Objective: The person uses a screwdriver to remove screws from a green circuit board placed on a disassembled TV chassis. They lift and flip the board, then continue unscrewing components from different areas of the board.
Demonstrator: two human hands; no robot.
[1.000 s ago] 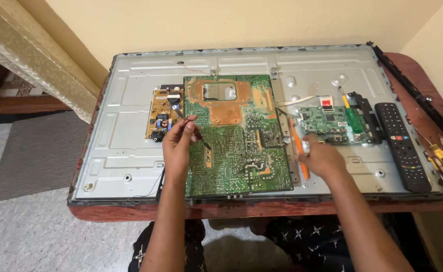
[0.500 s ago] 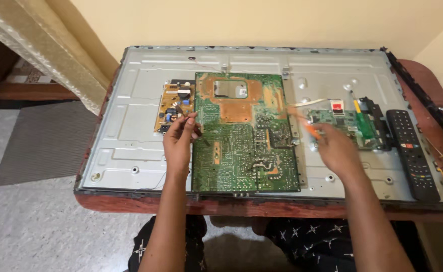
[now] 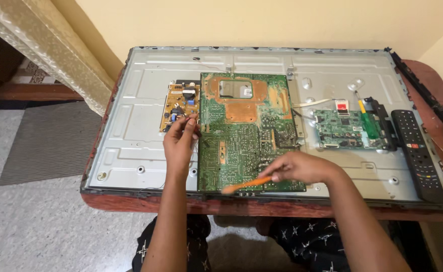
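Large green circuit board held and brushed on the opened metal back of a flat screen.

The grey sheet-metal rear panel (image 3: 131,131) of the flat screen lay face-down over a red-brown wooden table (image 3: 423,75) and served as the tray: at its centre sat the large green rectangular circuit board (image 3: 246,136), at 9 o'clock of it a small yellow-brown power board (image 3: 178,106), at 3 o'clock a smaller green board (image 3: 345,130) with a green-handled screwdriver (image 3: 366,118), then a black remote control (image 3: 417,151). Left hand (image 3: 180,141) pinched the big board's left edge, fingers closed on it. Right hand (image 3: 302,167) was closed around an orange-handled brush (image 3: 244,185), its tip at the board's 6 o'clock edge. Judged: board light, stiff, fragile; best held by bare edges, off the solder side.
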